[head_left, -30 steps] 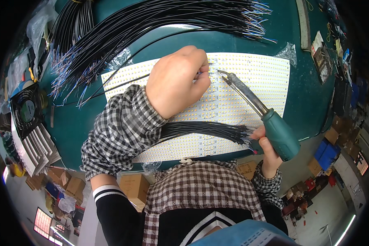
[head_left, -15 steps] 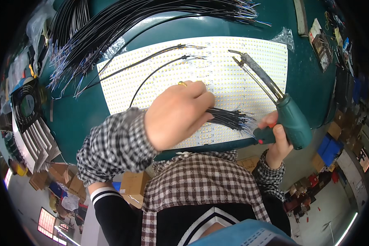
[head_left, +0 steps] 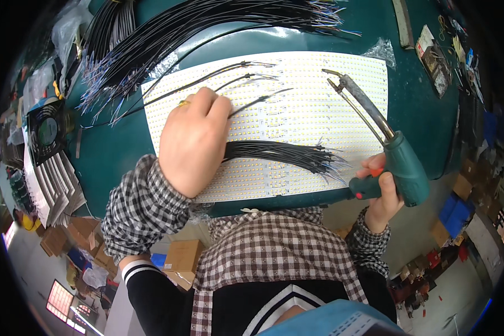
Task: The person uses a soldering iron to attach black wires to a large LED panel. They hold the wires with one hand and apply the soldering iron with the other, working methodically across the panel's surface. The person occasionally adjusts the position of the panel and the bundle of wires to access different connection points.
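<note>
My left hand (head_left: 195, 137) is closed round a short black cable (head_left: 252, 105), whose stripped end points right above the white LED board (head_left: 311, 120). Two other black cables, an upper cable (head_left: 229, 66) and a lower cable (head_left: 242, 79), lie on the board with their wire ends near its middle. Just right of my left hand, a bundle of black cables (head_left: 274, 152) rests across the board's near part. My right hand (head_left: 387, 196) grips a green soldering gun (head_left: 404, 165) by its handle. Its metal tip stands over the board's right side, apart from the cables.
A thick heap of black cables (head_left: 196, 28) lies along the back of the green table (head_left: 420, 129). At the left are a black fan (head_left: 49, 130) and a stack of white sheets (head_left: 53, 187). A small box (head_left: 433, 61) sits at the right, near clear plastic (head_left: 381, 51).
My left hand has moved left and away from the cable bundle, drawing one cable over the board. The soldering gun stays in my right hand, shifted slightly right and down.
</note>
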`<control>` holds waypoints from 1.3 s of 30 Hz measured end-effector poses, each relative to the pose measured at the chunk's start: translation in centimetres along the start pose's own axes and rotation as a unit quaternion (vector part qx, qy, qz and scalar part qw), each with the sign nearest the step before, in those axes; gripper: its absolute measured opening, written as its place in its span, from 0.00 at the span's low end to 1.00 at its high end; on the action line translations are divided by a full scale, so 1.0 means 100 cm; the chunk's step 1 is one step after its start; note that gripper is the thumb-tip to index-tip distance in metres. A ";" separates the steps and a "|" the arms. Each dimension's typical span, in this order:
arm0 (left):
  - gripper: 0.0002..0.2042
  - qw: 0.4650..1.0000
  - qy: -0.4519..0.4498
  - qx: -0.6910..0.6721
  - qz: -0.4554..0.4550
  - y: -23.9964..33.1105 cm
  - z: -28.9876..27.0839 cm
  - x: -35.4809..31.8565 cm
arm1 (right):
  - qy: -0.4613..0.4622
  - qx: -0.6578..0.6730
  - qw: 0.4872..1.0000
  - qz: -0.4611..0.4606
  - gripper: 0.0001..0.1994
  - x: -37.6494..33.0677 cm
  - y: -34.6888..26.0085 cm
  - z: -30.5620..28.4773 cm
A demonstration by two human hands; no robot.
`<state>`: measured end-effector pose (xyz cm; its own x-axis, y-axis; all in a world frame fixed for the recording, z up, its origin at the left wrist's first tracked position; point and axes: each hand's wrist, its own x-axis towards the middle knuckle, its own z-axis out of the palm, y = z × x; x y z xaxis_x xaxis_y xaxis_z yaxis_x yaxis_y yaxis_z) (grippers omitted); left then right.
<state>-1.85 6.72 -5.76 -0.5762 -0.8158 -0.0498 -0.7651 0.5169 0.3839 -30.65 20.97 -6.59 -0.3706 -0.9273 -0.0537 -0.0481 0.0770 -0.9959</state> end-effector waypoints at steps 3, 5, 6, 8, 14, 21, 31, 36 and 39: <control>0.11 0.994 0.038 -0.091 0.036 0.010 0.008 0.017 | -0.011 -0.009 1.000 0.011 0.21 0.004 0.001 0.001; 0.10 0.991 0.051 -0.116 0.053 0.013 0.024 0.037 | -0.028 -0.016 0.999 0.009 0.21 0.003 0.000 0.000; 0.09 0.988 0.039 -0.140 0.054 0.013 0.027 0.042 | -0.035 -0.020 0.999 0.009 0.21 0.002 0.000 -0.001; 0.08 0.980 0.015 -0.188 0.056 0.013 0.032 0.048 | -0.040 -0.009 0.999 -0.008 0.20 0.002 0.002 -0.003; 0.07 0.978 0.050 -0.194 0.054 0.023 0.042 0.050 | 0.021 0.025 0.999 0.032 0.17 0.005 -0.005 0.006; 0.07 0.977 0.044 -0.209 0.023 0.016 0.033 0.046 | -0.033 -0.003 0.999 0.016 0.20 0.003 -0.004 -0.001; 0.05 0.970 0.024 -0.240 -0.033 -0.002 0.025 0.049 | -0.053 -0.029 0.998 0.025 0.22 0.003 -0.006 0.005; 0.04 0.963 0.052 -0.264 -0.026 -0.002 0.036 0.050 | -0.021 -0.032 0.998 0.041 0.24 -0.001 -0.007 0.012; 0.03 0.955 0.063 -0.290 -0.025 -0.003 0.040 0.051 | -0.027 -0.032 0.998 0.044 0.23 -0.001 -0.008 0.015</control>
<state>-5.72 3.45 -9.83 -0.4755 -0.8796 0.0159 -0.4826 0.2760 0.8312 -29.16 20.49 -5.89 -0.3261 -0.9340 -0.1462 -0.0777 0.1806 -0.9805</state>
